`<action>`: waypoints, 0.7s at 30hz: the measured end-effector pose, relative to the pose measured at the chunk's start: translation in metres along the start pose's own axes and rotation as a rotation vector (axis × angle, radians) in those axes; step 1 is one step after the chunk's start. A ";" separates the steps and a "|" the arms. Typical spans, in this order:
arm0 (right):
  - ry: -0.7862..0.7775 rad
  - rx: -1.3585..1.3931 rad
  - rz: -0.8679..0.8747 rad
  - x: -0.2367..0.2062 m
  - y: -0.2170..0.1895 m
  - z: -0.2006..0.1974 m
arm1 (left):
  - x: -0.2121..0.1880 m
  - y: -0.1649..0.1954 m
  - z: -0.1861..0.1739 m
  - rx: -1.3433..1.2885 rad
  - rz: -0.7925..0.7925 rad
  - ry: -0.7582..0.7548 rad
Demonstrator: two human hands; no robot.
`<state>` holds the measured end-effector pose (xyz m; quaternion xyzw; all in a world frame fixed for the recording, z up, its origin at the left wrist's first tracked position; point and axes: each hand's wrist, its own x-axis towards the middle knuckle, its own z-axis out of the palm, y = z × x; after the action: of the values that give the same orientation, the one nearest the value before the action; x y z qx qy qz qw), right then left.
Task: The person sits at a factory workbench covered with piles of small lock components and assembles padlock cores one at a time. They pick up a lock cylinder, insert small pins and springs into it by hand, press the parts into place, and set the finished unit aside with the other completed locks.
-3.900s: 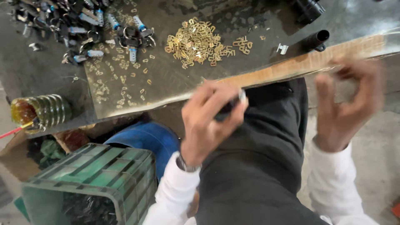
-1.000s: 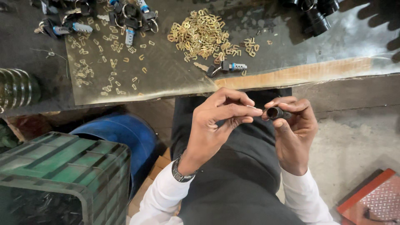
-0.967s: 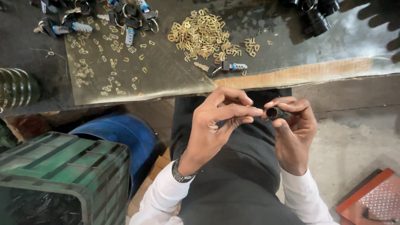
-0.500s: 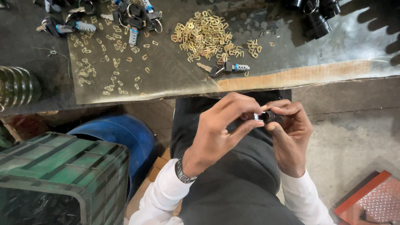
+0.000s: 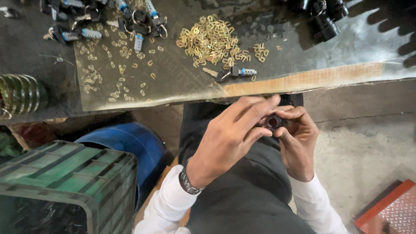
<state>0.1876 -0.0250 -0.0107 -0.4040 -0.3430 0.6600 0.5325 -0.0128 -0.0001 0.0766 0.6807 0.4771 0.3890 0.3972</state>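
Item, in hand: small black lock cylinder, round open end facing the camera, held over the lap just below the edge of the workbench.

Right hand: fingers curled shut around the cylinder from below and behind, thumb against its side.

Left hand: thumb and forefinger pinched at the cylinder's face; whether they hold a small part there cannot be told. Metal wristwatch on the wrist, white sleeve below.

On the bench: heap of small brass wafers; more wafers scattered loosely to its left; one keyed cylinder with a silvery barrel lying near the bench edge; cluster of keyed cylinders on rings at the far side; black cylindrical housings at upper right.

Beside the person: green plastic crate, blue drum, coil of green wire.
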 end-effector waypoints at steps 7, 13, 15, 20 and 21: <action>0.117 -0.191 -0.024 -0.002 -0.002 -0.002 | 0.018 -0.006 0.012 -0.024 -0.110 -0.024; 0.251 -0.255 -0.465 -0.007 -0.015 0.003 | 0.104 -0.030 0.038 0.454 0.171 0.219; 0.240 -0.230 -0.516 -0.004 -0.026 0.009 | 0.120 -0.026 0.042 0.523 0.152 0.169; 0.198 0.022 -0.446 0.003 -0.075 0.025 | 0.085 0.040 0.030 0.083 0.185 0.249; 0.217 0.163 -0.284 -0.002 -0.090 0.026 | 0.073 0.060 0.029 -0.120 0.281 0.221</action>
<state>0.2027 -0.0098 0.0803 -0.3759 -0.2826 0.5565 0.6849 0.0518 0.0514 0.1313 0.6688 0.3942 0.5408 0.3238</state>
